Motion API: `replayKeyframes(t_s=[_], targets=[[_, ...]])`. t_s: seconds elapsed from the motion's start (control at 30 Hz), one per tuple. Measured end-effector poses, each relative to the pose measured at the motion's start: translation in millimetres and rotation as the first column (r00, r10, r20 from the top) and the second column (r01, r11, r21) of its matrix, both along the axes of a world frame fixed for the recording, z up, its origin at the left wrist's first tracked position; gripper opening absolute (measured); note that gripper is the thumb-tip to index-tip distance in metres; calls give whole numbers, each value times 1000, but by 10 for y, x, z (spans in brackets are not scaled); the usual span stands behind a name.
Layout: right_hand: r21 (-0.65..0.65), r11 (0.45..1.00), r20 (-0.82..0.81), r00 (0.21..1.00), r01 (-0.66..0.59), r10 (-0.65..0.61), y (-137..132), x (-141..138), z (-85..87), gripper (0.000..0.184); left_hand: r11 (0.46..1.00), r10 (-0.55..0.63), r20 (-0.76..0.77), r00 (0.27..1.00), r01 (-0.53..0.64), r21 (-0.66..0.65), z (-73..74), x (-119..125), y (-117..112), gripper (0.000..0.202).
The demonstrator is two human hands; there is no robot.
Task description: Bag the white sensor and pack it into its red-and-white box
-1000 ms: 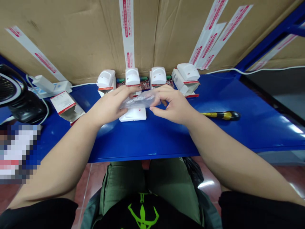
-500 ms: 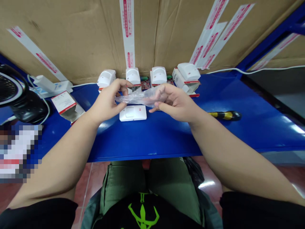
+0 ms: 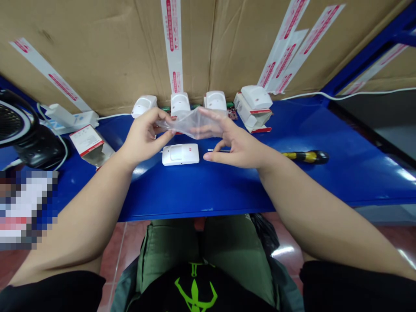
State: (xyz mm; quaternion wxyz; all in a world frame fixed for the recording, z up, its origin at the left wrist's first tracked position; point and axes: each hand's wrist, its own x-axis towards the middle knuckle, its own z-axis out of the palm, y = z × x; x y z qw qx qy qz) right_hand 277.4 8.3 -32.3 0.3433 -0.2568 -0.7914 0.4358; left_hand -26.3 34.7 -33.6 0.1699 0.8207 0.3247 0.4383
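The left hand (image 3: 147, 136) is pinching one end of a single clear bag (image 3: 186, 125), while the right hand (image 3: 239, 144) is holding its fingers spread against the plastic, thumb apart. The bag is looking partly opened, with full opening apparently left. One white sensor (image 3: 180, 154) is lying outside it on the blue table (image 3: 195, 195); four more sensors (image 3: 257, 97) are sitting along the back, and one screwdriver (image 3: 306, 157) is lying to the right.

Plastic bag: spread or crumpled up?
Spread: the plastic bag spans between left hand and right hand, right-hand fingers showing through it.
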Motion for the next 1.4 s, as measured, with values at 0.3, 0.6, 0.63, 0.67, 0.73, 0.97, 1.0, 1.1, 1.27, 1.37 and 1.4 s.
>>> replayKeyframes(t_s=[0.3, 0.6, 0.63, 0.67, 0.73, 0.97, 1.0, 1.1, 1.27, 1.37, 1.4], targets=[[140, 980, 93, 988, -139, 127, 35, -17, -55, 74, 991, 19, -175, 984, 4, 133, 109, 11, -70, 33], [544, 826, 300, 953, -145, -30, -26, -72, -126, 65, 963, -57, -409, 911, 158, 217, 227, 13, -191, 74], [564, 810, 317, 948, -157, -37, -49, -105, -147, 66, 965, -63, -436, 898, 167, 204, 224, 32, -216, 79], [584, 793, 328, 944, -174, -34, -71, -141, -168, 67, 968, -70, -467, 881, 173, 181, 219, 53, -241, 84], [621, 756, 332, 943, -209, -12, -103, -212, -201, 62, 977, -93, -528, 844, 180, 115, 209, 93, -288, 94], [715, 695, 102, 995, -76, 3, -144, -247, -115, 36, 992, -107, -556, 824, 129, 0, 225, 48, -295, 94], [699, 714, 6, 998, 36, -57, -142, -232, -93, 32, 993, -95, -537, 838, 121, 13, 228, 12, -273, 92], [525, 786, -125, 943, 326, -307, -103, -214, -86, 25, 991, -98, -452, 886, 127, 35, 227, -99, -197, 90], [384, 914, 328, 905, 133, -270, 19, -361, -251, 57, 992, -121, -286, 951, 124, -7, 192, -171, -115, 88], [369, 928, 446, 864, 60, -233, 52, -442, -280, 57, 991, -131, -261, 956, 127, -33, 170, -180, -83, 88], [351, 935, 444, 869, 55, -218, 56, -441, -264, 55, 992, -129, -265, 955, 125, -34, 164, -189, -69, 88]])
